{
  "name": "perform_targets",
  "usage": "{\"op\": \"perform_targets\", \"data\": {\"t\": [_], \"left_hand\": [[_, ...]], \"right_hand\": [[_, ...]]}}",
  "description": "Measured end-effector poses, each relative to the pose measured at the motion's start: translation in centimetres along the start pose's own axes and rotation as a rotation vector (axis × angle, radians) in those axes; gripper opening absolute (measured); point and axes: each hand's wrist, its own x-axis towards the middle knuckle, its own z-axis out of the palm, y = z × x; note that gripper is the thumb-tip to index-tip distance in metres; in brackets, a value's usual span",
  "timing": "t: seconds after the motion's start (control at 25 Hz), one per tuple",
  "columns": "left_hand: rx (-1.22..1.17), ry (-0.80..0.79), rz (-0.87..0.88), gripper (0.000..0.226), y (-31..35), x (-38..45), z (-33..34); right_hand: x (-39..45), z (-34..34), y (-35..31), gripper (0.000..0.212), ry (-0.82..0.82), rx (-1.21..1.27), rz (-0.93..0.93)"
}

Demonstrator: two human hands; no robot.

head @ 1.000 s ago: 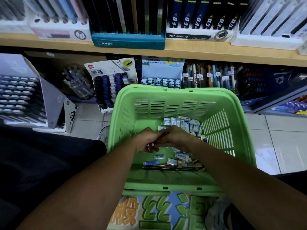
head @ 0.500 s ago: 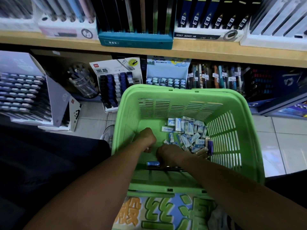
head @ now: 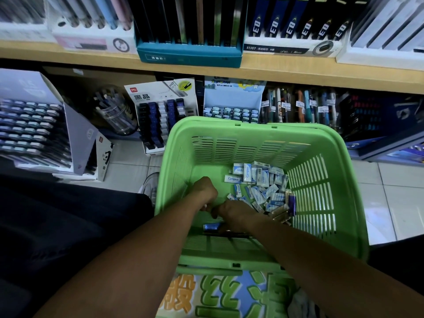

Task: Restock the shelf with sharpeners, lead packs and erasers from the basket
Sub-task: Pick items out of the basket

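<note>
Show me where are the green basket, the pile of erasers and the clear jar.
green basket (head: 321, 138), head view, far rim
pile of erasers (head: 261, 180), head view, middle of pile
clear jar (head: 117, 118), head view, side wall

The slatted green plastic basket (head: 321, 143) is open on top, its left floor bare. A heap of white-and-blue boxed erasers (head: 261, 182) crowds its right floor. Beyond the far rim, a black-and-blue lead-pack display box (head: 160, 115) and, seemingly, a clear jar (head: 114, 115) fill the space under the wooden shelf board (head: 298, 72).
</note>
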Motion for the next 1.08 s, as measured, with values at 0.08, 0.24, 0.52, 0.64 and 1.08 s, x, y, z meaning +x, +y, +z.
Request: {"op": "perform_targets", "data": {"t": [0.08,0.24,0.52,0.64,1.08], "left_hand": [[0.001,0.022,0.007,0.014,0.0,0.0,-0.1],[-0.031,0.049,-0.002,0.015,-0.1,0.4,-0.2],[-0.171,0.104,-0.035,0.013,-0.3,0.6,-0.1],[-0.175,0.111,-0.035,0.014,-0.3,0.6,0.0],[-0.448,0.049,-0.101,0.018,-0.1,-0.2,-0.4]], "right_hand": [[0.4,0.2,-0.1,0.045,0.031,0.064,-0.031],[0.8,0.7,-1.1,0.042,-0.057,-0.04,-0.104],[0.9,0.3,-0.9,0.034,-0.217,-0.127,-0.049],[0.5,-0.4,-0.7,0.035,-0.217,-0.109,-0.061],[-0.6,-0.5,-0.5,0.028,-0.305,0.218,-0.022]]}}
